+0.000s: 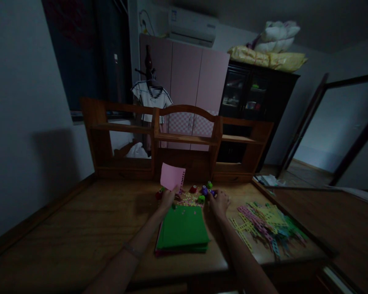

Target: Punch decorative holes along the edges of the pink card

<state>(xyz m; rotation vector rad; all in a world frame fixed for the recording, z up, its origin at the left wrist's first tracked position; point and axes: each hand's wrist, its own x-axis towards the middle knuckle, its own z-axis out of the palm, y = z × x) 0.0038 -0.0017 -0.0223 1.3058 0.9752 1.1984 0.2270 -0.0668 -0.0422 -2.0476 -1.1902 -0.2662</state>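
My left hand is closed on the lower edge of a pink sheet, which stands tilted up with a row of holes down its right side. My right hand has its fingers around a small purple craft punch. Close by are another purple punch, green punches and a red punch. A second red punch sits beside my left hand. Small paper bits lie scattered between my hands. Below them is a stack of green sheets.
A tangled pile of punched yellow, pink, green and blue strips covers the right of the wooden desk. Wooden shelving rises along the desk's back edge. The wall borders the desk on the left. The room is dim.
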